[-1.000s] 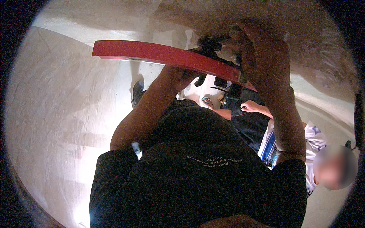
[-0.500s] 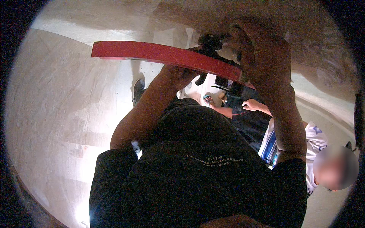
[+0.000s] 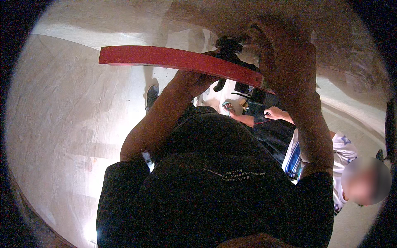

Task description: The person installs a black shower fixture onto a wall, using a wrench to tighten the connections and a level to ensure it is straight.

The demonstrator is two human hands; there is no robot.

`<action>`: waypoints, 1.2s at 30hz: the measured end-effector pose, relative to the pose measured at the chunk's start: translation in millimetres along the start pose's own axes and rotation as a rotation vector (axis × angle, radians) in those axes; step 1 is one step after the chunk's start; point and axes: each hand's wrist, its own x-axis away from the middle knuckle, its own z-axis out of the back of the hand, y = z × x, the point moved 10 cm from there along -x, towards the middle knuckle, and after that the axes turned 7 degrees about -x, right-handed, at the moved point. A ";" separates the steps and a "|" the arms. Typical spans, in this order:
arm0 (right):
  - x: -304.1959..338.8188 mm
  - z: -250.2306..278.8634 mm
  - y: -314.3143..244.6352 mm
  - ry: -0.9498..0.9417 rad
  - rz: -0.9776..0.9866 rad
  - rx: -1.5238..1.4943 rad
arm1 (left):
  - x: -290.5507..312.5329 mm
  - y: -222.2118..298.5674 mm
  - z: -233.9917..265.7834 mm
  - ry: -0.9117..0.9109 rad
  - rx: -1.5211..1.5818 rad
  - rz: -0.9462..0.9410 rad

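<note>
A long, flat-faced red bar (image 3: 165, 56) lies across the space in front of my chest, its right end slightly lower and marked by a small dark hole. My left hand (image 3: 202, 84) is under the bar's middle, fingers closed around it and partly hidden behind it. Beyond the bar, near its right half, a black knob-like fitting (image 3: 229, 46) is close to the pale wall. My right hand (image 3: 289, 62) is raised at the bar's right end, its fingers curled toward the wall beside the fitting. Shadow hides what those fingertips hold.
To the lower right sits another person in a white patterned shirt (image 3: 345, 144) and dark trousers, one hand (image 3: 276, 113) resting on the leg. Marbled pale panels (image 3: 62, 111) rise at left and ahead. Bright light glows at lower left.
Almost nothing differs. The red bar and both my hands keep their places, with only a slight shift of the view.
</note>
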 end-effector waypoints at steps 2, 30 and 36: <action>0.1 -1.9 1.1 -0.012 -0.015 0.019 | -2.0 -0.3 -0.7 -0.001 0.000 0.001; -16.8 1.4 -44.8 -0.081 -0.050 -0.078 | 4.8 -16.6 -9.9 -0.130 0.744 0.057; -16.3 -10.4 -27.1 -0.148 -0.040 0.239 | 16.7 47.0 -10.4 -0.106 -0.583 -0.311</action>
